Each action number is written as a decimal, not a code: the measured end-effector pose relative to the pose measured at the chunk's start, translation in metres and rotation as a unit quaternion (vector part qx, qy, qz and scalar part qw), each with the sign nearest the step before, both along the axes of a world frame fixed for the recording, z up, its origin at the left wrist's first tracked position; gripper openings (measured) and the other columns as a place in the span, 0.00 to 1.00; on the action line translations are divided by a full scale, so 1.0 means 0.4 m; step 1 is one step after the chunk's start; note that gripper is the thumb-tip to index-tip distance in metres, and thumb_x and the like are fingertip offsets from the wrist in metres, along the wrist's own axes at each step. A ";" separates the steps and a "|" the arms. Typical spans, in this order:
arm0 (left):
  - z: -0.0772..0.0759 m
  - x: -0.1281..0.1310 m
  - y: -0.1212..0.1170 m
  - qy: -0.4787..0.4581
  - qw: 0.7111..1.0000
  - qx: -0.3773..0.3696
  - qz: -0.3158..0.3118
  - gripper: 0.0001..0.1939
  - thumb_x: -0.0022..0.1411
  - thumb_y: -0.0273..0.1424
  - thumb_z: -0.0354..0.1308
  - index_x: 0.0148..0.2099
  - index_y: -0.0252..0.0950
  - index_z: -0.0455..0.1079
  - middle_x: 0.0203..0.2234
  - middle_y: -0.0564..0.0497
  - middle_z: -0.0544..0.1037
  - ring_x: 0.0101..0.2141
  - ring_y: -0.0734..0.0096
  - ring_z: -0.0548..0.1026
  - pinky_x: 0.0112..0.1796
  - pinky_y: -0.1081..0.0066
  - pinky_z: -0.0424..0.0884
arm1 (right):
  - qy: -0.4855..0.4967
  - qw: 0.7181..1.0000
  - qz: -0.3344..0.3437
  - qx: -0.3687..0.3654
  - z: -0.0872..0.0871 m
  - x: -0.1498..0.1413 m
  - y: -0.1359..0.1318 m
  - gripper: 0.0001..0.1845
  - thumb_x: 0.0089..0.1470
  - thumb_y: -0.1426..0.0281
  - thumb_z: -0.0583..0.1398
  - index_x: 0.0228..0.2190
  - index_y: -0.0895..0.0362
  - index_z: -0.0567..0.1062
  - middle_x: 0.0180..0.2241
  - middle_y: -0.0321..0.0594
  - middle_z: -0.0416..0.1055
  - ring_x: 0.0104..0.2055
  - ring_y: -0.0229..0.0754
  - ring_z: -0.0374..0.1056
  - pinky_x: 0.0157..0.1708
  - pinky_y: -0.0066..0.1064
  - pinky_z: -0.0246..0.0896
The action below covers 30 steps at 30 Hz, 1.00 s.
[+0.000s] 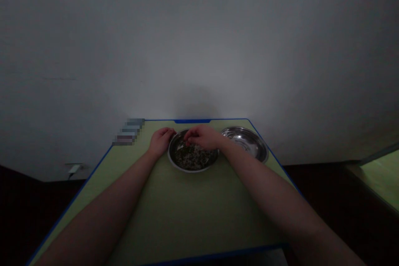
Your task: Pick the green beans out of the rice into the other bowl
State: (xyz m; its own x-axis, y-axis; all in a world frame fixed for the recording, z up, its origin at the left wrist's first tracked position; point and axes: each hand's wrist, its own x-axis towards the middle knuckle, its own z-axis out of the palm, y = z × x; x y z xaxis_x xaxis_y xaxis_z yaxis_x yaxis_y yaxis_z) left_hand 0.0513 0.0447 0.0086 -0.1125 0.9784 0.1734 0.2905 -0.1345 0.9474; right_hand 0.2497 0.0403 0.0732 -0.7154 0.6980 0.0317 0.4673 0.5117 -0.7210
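A steel bowl (174, 162) holding a dark speckled mix of small grains or seeds sits at the far middle of a green table (174, 212). My left hand (160, 140) curls round the bowl's left rim. My right hand (202, 137) hovers over the mix with fingertips pinched together; whatever is between them is too small to name. A second steel bowl (246, 143) stands just right of the first, and its inside looks bare.
The table has a blue edge (93, 170) and stands against a plain grey wall. A blurred patch lies at the table's far left corner. Another green surface (382, 178) shows at the right. The floor around is dark.
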 end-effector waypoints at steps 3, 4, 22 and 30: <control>0.000 0.001 0.001 -0.004 1.000 -0.001 0.002 0.15 0.51 0.40 0.52 0.25 0.34 0.71 0.17 0.53 0.71 0.21 0.72 0.67 0.25 0.73 0.63 | 0.078 0.992 -0.032 -0.092 0.001 0.024 -0.013 0.10 0.52 0.75 0.54 0.35 0.60 0.74 0.32 0.39 0.75 0.34 0.34 0.68 0.38 0.26 0.61; -0.002 0.000 0.002 -0.001 1.000 0.002 0.001 0.15 0.51 0.40 0.52 0.25 0.34 0.71 0.17 0.53 0.72 0.21 0.72 0.67 0.25 0.73 0.63 | 0.099 0.987 -0.044 -0.121 0.002 0.034 -0.017 0.10 0.52 0.74 0.55 0.35 0.60 0.74 0.31 0.39 0.75 0.33 0.33 0.68 0.38 0.27 0.61; -0.015 -0.006 0.009 -0.043 0.999 -0.014 -0.002 0.14 0.50 0.40 0.54 0.25 0.34 0.71 0.18 0.52 0.73 0.20 0.72 0.69 0.25 0.73 0.65 | 0.321 0.905 -0.198 -0.199 -0.028 0.298 -0.080 0.14 0.39 0.65 0.64 0.31 0.58 0.73 0.27 0.36 0.73 0.28 0.33 0.67 0.32 0.27 0.62; -0.011 -0.013 0.004 -0.009 1.000 -0.021 0.011 0.14 0.50 0.41 0.53 0.26 0.35 0.71 0.18 0.52 0.74 0.21 0.70 0.69 0.25 0.73 0.66 | 0.212 0.938 -0.245 -0.124 -0.043 0.391 -0.060 0.16 0.41 0.63 0.62 0.33 0.58 0.73 0.28 0.39 0.74 0.31 0.37 0.69 0.34 0.31 0.63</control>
State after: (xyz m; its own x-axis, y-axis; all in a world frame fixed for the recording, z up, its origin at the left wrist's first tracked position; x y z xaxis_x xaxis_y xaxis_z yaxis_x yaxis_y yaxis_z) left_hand 0.0463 0.0463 0.0043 -0.1359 0.9822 0.1296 0.2765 -0.0880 0.9570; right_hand 0.4060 0.0165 0.0559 -0.2674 0.9630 0.0338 0.2464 0.1022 -0.9638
